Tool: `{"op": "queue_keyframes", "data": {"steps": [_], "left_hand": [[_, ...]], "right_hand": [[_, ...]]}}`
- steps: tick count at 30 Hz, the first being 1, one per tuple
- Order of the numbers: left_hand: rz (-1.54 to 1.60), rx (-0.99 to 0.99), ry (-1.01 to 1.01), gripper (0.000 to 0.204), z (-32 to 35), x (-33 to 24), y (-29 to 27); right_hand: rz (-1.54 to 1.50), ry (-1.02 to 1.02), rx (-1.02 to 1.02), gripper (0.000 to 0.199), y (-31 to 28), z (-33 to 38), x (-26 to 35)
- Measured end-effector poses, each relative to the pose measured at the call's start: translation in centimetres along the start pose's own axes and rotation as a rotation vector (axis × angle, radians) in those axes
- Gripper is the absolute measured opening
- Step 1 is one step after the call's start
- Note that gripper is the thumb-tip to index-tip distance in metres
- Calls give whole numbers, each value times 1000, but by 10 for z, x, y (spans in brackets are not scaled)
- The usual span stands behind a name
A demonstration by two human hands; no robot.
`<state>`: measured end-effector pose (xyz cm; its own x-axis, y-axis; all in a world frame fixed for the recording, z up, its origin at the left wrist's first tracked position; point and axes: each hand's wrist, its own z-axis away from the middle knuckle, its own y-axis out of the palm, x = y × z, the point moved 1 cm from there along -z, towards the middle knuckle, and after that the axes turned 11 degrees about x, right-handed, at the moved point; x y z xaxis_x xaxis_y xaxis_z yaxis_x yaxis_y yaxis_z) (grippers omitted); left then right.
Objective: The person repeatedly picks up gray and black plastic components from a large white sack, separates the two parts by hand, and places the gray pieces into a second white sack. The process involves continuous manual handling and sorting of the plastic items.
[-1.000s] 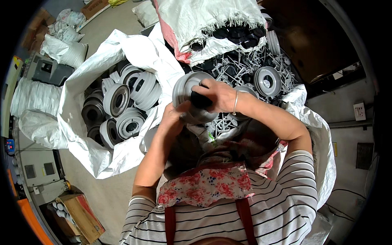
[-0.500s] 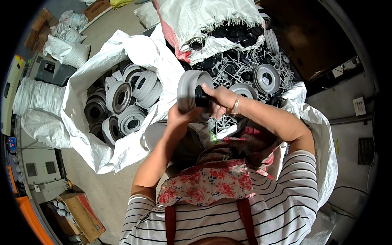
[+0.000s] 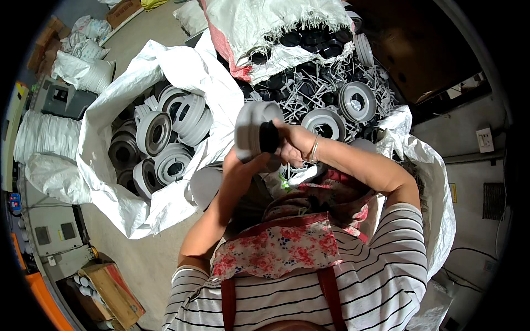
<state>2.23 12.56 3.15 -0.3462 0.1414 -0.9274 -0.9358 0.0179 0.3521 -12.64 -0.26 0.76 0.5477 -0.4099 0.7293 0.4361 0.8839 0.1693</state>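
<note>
I hold a grey plastic wheel-shaped part (image 3: 251, 129) up in front of my chest, turned on edge. My left hand (image 3: 243, 168) grips it from below. My right hand (image 3: 291, 144) holds it from the right, fingers by a black round insert (image 3: 269, 137) at its hub; a bracelet is on that wrist. Beyond my hands lies a heap of grey wheels (image 3: 356, 101) mixed with thin grey plastic offcuts (image 3: 309, 88).
An open white sack (image 3: 118, 204) on my left holds several grey wheels (image 3: 165, 140). A draped white sack (image 3: 276, 33) covers black round parts (image 3: 309, 39) at the top. Another white sack (image 3: 436, 182) lies on my right. A cardboard box (image 3: 110, 292) stands at lower left.
My hands have tilted the grey wheel from facing up to standing on edge and lifted it slightly leftward. My right hand has shifted onto the black insert.
</note>
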Motion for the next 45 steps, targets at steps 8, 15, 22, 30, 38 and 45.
{"op": "queue_keyframes", "data": {"steps": [8, 15, 22, 30, 38, 45], "left_hand": [[-578, -36, 22, 38, 8, -1, 1], [-1244, -590, 540, 87, -10, -65, -54], [-283, -125, -196, 60, -33, -20, -57], [356, 40, -207, 49, -74, 37, -46], [-763, -220, 125, 40, -79, 43, -39], [211, -152, -117, 35, -74, 30, -44]], "right_hand": [[-105, -452, -46, 44, 6, -26, -25], [1284, -7, -658, 45, -89, -14, 1], [1411, 172, -468, 16, -191, -38, -76], [833, -406, -289, 38, -129, -62, 27], [1622, -228, -752, 16, -167, -165, 2], [882, -892, -490, 12, -69, -59, 26]]}}
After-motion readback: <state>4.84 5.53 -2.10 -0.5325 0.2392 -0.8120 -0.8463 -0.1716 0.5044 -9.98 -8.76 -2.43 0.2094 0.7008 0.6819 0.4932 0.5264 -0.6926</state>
